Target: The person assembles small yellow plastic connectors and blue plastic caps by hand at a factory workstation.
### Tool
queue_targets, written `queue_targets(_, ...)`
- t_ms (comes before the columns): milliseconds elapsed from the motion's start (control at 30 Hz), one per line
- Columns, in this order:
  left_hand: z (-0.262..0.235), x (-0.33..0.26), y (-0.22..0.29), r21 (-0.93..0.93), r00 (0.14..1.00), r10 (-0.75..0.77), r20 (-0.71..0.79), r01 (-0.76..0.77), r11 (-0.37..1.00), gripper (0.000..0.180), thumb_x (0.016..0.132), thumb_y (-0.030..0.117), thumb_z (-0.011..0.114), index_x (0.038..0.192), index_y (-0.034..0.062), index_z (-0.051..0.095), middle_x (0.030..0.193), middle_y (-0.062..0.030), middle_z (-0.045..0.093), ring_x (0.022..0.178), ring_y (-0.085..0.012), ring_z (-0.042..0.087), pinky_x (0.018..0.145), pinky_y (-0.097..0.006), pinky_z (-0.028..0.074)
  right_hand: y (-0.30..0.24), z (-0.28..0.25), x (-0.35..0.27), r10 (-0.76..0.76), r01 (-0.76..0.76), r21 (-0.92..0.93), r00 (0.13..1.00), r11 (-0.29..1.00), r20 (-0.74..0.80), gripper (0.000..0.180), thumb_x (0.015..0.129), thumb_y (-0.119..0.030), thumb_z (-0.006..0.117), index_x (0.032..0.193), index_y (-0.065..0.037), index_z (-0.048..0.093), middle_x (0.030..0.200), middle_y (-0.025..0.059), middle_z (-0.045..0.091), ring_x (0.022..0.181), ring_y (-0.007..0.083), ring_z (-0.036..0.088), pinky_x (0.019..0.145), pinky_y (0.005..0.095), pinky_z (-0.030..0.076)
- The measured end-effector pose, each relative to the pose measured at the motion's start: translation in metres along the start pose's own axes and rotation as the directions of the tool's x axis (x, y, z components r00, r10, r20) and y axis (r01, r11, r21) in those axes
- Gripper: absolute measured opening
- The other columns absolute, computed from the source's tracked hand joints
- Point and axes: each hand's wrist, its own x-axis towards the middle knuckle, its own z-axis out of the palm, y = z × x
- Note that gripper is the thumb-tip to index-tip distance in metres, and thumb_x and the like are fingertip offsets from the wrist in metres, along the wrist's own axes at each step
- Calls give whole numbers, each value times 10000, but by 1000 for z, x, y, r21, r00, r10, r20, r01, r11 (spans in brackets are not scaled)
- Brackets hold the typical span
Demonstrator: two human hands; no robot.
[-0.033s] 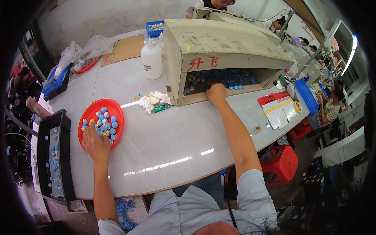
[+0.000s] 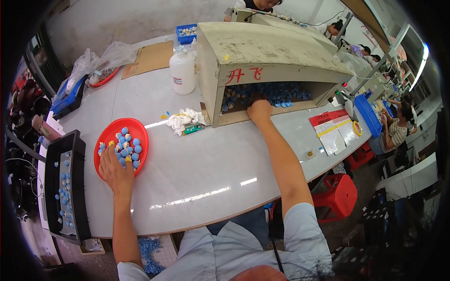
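My left hand (image 2: 116,169) is over the near left side of a round red plate (image 2: 145,136), with yellow covers on two fingertips. Its fingers are apart, among small blue-and-white rounded pieces (image 2: 137,149); I make out no piece gripped. My right hand (image 2: 259,111) reaches into the open front of a beige box-like housing (image 2: 276,49). Its fingertips are in the shaded interior, largely hidden, so what they hold cannot be told. Many small blue pieces (image 2: 283,96) lie inside the housing, around and beyond that hand.
A black tray (image 2: 79,196) with blue pieces stands at the left. Crumpled white tissue (image 2: 185,121), a green tube (image 2: 193,129) and a white bottle (image 2: 182,72) are left of the housing. Red-and-white packets (image 2: 332,126) lie right; a red stool (image 2: 340,194) stands below. Other people sit farther off.
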Motion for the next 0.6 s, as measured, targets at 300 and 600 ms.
queue_targets(300, 9, -22, 76, -726, 671, 284, 685, 660, 190, 445, 917, 158, 651, 1268, -40, 463, 1110, -135, 641, 967, -191, 662, 806, -271, 511, -39, -11, -95, -138, 190, 696, 982, 692, -131, 520, 758, -37, 698, 1231, 11, 486, 968, 99, 602, 816, 223, 596, 714, 336, 498)
queue_targets(600, 47, -49, 132, -485, 361, 516, 777, 865, 126, 412, 924, 202, 667, 1226, -36, 518, 1081, -111, 654, 926, -173, 668, 812, -267, 557, -80, -47, -213, -466, 253, 785, 883, 566, 51, 525, 753, 3, 686, 1238, -5, 485, 1009, 123, 599, 819, 235, 618, 717, 335, 511)
